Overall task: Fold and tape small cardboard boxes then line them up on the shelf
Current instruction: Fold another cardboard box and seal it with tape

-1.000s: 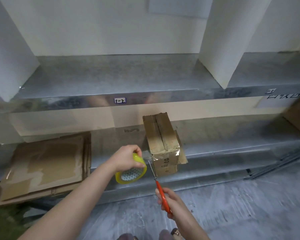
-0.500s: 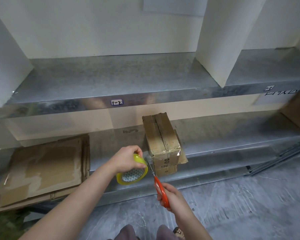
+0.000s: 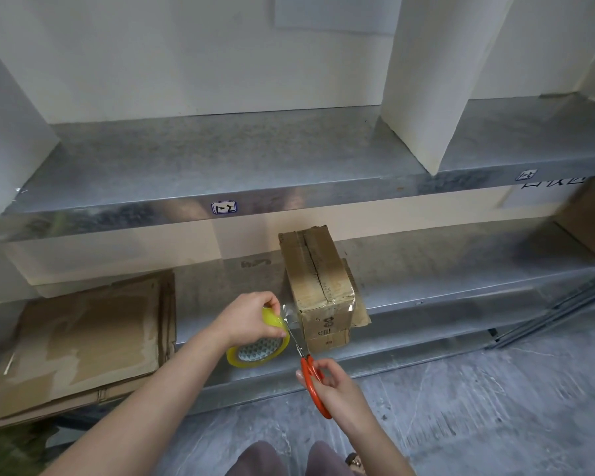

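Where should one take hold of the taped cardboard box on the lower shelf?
Probably the two long side walls, coming from the front: the box stands with its short end outward, and the upper shelf hangs over its top.

A small cardboard box (image 3: 318,286) stands at the front edge of the lower shelf (image 3: 443,269), its top seam taped. The left hand (image 3: 249,316) grips a yellow tape roll (image 3: 258,353) just left of the box, with a clear strip (image 3: 287,312) spanning between them. The right hand (image 3: 337,384) holds orange-handled scissors (image 3: 310,372), blades at the strip. Flattened cardboard (image 3: 79,341) lies stacked on the same shelf, further left.
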`<state>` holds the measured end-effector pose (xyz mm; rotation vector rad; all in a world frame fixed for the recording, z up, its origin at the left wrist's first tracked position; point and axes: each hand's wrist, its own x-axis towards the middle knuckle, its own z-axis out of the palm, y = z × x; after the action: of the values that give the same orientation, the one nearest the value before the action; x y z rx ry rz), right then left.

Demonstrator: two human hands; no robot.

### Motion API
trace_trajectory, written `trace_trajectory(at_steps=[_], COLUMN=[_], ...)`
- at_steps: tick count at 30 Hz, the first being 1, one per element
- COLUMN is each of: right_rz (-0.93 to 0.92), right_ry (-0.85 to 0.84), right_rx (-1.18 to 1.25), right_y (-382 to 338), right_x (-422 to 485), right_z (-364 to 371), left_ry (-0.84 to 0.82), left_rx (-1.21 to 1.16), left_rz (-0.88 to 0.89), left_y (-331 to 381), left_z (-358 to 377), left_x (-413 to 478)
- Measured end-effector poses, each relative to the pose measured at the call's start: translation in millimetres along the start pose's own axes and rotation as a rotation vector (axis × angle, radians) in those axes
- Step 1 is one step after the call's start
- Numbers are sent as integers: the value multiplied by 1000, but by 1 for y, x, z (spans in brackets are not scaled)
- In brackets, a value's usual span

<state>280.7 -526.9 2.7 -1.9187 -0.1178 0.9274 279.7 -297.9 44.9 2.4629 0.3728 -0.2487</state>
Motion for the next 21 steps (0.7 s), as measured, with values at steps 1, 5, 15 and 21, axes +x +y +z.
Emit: trace_trajectory(at_steps=[1,5,15,21], right_rz=[-1,3,-360,-439], right_ry=[-8,-29,553,715], right_rx=[-23,-47,-945,-1011], right_y=[0,3,36,55], right_x=[0,1,0,39], right_z=[-1,-8,-93,-163], left_ry=[7,33,39,62], left_rx=[0,19,9,-7], left_rz=[-5,-18,-27,-67], left_y=[0,-3,-6,-4], left_z=[0,-3,7,10], left_x=[0,-2,-2,0])
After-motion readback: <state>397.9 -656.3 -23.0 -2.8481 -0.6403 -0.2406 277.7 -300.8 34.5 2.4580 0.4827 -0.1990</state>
